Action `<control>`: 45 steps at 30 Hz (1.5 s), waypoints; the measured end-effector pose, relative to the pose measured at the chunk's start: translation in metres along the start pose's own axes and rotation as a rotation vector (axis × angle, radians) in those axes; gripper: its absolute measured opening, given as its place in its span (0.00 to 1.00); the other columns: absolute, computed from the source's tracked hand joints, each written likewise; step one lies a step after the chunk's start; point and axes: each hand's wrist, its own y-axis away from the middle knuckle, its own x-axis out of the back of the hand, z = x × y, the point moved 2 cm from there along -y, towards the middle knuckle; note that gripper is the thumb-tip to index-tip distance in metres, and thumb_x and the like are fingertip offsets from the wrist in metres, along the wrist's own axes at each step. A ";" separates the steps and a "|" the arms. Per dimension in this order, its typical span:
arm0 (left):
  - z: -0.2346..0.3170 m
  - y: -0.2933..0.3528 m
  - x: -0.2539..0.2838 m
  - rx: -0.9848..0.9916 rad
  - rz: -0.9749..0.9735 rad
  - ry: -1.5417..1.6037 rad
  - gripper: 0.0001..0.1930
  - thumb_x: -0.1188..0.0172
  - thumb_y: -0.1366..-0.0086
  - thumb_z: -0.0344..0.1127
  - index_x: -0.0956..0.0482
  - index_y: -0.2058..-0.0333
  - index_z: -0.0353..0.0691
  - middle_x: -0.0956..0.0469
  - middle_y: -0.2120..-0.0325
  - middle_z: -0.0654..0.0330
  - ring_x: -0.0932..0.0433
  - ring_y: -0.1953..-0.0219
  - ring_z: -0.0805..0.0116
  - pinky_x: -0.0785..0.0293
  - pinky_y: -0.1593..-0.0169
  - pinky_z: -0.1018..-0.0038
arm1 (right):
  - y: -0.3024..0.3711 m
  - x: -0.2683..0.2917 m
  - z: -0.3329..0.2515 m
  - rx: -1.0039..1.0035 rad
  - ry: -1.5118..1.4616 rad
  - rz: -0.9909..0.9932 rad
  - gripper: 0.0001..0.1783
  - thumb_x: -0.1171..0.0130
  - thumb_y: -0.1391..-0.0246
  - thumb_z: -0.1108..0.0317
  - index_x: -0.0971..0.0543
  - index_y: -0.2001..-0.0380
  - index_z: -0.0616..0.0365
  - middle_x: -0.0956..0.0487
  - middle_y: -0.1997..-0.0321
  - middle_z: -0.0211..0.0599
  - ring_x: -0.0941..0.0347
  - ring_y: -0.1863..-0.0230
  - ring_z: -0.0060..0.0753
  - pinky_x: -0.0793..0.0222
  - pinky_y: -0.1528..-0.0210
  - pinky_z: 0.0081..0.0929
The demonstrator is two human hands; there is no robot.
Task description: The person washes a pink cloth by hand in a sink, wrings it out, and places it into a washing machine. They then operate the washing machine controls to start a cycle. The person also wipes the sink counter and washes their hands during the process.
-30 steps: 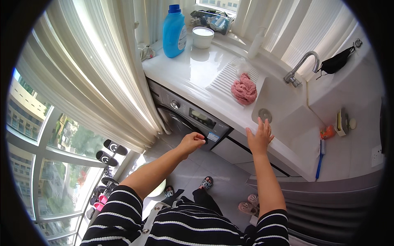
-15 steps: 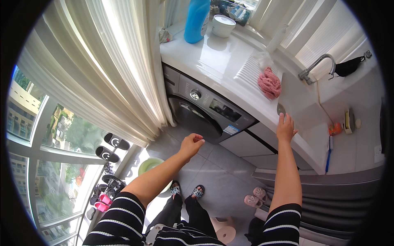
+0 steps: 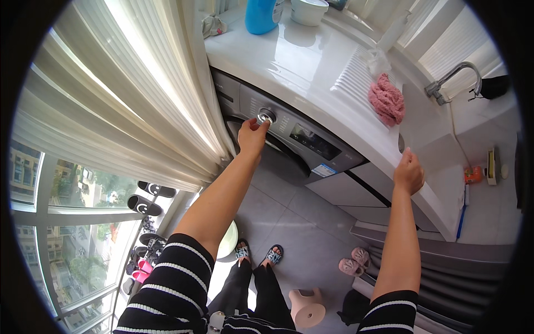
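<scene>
Fingertips of the left hand [image 3: 253,133] pinch the round silver dial [image 3: 266,117] on the washing machine [image 3: 300,142] front, just beyond it. The right hand [image 3: 409,172], loosely curled and empty, rests on the worktop [image 3: 311,61] edge, well right.

We see a grey washer [image 3: 289,145] with a shiny silver dial [image 3: 266,117] and a dark display strip. The desk [image 3: 311,61] above it is glossy white. On it lies a pink cloth [image 3: 386,103], and a blue bottle [image 3: 262,14] stands beside a white bowl [image 3: 308,10]. The tap [image 3: 450,80] is silver. The curtain [image 3: 128,94] is cream, with pale vertical folds. Our sleeves [image 3: 172,278] carry black and white stripes. The floor [image 3: 300,222] is grey tile. On it we see pink slippers [image 3: 353,261], a beige stool [image 3: 307,306], and black shoes [image 3: 146,197] by the window. A small orange thing [image 3: 473,174] sits at the far right.
</scene>
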 end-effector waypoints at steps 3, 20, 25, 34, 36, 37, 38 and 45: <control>0.008 0.001 -0.015 -0.014 0.103 -0.103 0.29 0.32 0.47 0.41 0.30 0.51 0.31 0.24 0.62 0.55 0.26 0.60 0.67 0.30 0.56 0.75 | -0.001 0.000 0.004 0.004 0.011 0.006 0.24 0.59 0.40 0.46 0.20 0.66 0.50 0.19 0.64 0.33 0.27 0.58 0.44 0.37 0.52 0.40; -0.045 0.082 -0.095 0.341 -0.328 -0.071 0.22 0.30 0.48 0.47 0.22 0.65 0.32 0.22 0.67 0.57 0.26 0.63 0.69 0.30 0.57 0.72 | -0.002 0.000 0.003 0.051 0.026 0.055 0.22 0.56 0.41 0.50 0.20 0.72 0.52 0.20 0.69 0.37 0.27 0.63 0.47 0.37 0.55 0.41; -0.044 0.070 -0.092 0.212 -0.013 0.117 0.29 0.31 0.47 0.45 0.30 0.53 0.33 0.26 0.64 0.56 0.29 0.62 0.69 0.31 0.57 0.73 | -0.001 0.000 -0.002 0.050 0.047 0.049 0.21 0.56 0.41 0.50 0.20 0.71 0.52 0.20 0.69 0.35 0.27 0.62 0.45 0.37 0.53 0.39; -0.004 0.025 -0.049 0.016 0.184 0.287 0.38 0.31 0.48 0.42 0.42 0.44 0.36 0.37 0.51 0.53 0.33 0.56 0.67 0.36 0.52 0.74 | -0.001 0.000 0.004 0.039 0.029 0.050 0.19 0.53 0.43 0.52 0.19 0.72 0.51 0.21 0.70 0.32 0.27 0.62 0.42 0.38 0.51 0.39; -0.028 0.027 -0.054 0.116 0.134 0.268 0.38 0.31 0.48 0.41 0.42 0.44 0.36 0.35 0.52 0.53 0.33 0.54 0.66 0.37 0.49 0.73 | -0.001 0.003 0.001 0.035 0.051 0.052 0.18 0.53 0.43 0.52 0.19 0.71 0.51 0.21 0.70 0.32 0.27 0.62 0.41 0.38 0.51 0.39; -0.032 0.035 -0.058 0.171 0.127 0.250 0.38 0.31 0.48 0.41 0.41 0.44 0.36 0.34 0.53 0.53 0.33 0.54 0.66 0.38 0.48 0.73 | -0.001 0.003 -0.002 0.037 0.058 0.049 0.18 0.52 0.43 0.52 0.19 0.71 0.51 0.21 0.70 0.32 0.27 0.62 0.41 0.38 0.51 0.39; -0.034 0.041 -0.061 0.226 0.121 0.231 0.37 0.30 0.48 0.41 0.41 0.44 0.36 0.33 0.53 0.53 0.33 0.54 0.65 0.38 0.47 0.73 | -0.001 0.002 -0.002 0.044 0.047 0.063 0.18 0.52 0.43 0.52 0.19 0.71 0.51 0.21 0.70 0.32 0.27 0.62 0.41 0.38 0.51 0.39; -0.021 0.004 -0.040 -0.014 0.159 0.309 0.38 0.30 0.48 0.45 0.39 0.44 0.36 0.32 0.53 0.54 0.31 0.58 0.68 0.33 0.54 0.74 | 0.001 -0.001 0.004 0.055 0.020 0.083 0.18 0.52 0.43 0.52 0.19 0.72 0.52 0.21 0.70 0.33 0.27 0.62 0.42 0.38 0.52 0.39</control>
